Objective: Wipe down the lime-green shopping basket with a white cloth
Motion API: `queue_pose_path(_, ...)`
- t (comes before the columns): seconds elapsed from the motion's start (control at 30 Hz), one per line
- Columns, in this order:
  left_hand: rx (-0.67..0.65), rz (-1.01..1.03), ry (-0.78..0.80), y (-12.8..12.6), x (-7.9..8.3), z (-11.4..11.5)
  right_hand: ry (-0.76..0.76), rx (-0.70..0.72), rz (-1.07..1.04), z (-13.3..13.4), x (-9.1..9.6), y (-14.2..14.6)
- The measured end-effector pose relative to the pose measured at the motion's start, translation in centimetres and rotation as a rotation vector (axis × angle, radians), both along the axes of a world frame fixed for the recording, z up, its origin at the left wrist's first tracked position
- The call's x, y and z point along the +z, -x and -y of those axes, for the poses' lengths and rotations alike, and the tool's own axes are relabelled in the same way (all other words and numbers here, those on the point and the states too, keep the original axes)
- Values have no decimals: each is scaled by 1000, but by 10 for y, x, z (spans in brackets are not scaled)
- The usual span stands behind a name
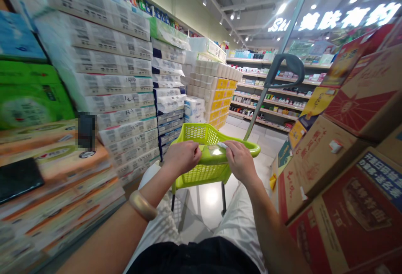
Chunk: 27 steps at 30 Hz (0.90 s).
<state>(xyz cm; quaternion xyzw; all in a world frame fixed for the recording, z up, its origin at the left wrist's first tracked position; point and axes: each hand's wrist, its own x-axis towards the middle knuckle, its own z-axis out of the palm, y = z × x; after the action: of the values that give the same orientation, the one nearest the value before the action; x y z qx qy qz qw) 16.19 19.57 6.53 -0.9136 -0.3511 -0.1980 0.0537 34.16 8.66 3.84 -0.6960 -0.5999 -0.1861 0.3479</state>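
A lime green shopping basket on a wheeled stand sits in the aisle right in front of me. My left hand is curled over the near rim of the basket, fingers closed on it. My right hand grips the same rim a little to the right, with a small white scrap pinched at its fingertips. A pale bangle sits on my left wrist. The basket's long grey pull handle rises up and to the right behind it.
Stacked packs of tissue and toilet paper fill the left side. Red and brown cardboard cartons are piled on the right. Shelves of small goods line the far end under a lit sign. Pale tiled floor shows below the basket.
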Motion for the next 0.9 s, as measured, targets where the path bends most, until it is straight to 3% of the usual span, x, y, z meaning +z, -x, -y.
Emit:
queue_pose_path(0.1, 19, 3, 11, 0, 1, 3, -90, -64, 12, 0, -11, 7)
queue_pose_path(0.3, 16, -10, -2, 2, 3, 4, -109, 108, 142, -2, -27, 41)
queue_pose_path(0.4, -16, -13, -8, 3, 2, 1, -212, 74, 104, -1, -34, 21)
queue_pose_path(0.5, -29, -19, -17, 4, 1, -1, -349, -33, 55, 3, -42, -17)
queue_pose_path(0.6, -22, -28, -37, 3, 0, -1, -393, -157, 27, 6, -47, -43)
queue_pose_path(0.7, -20, -38, -52, 1, 0, 1, -391, -188, 9, 5, -47, -37)
queue_pose_path(0.8, -15, -41, -51, 1, 0, 1, -348, -56, 55, 1, -43, -21)
queue_pose_path(0.9, -13, -36, -60, 2, 0, -1, -298, -2, 73, 0, -39, -28)
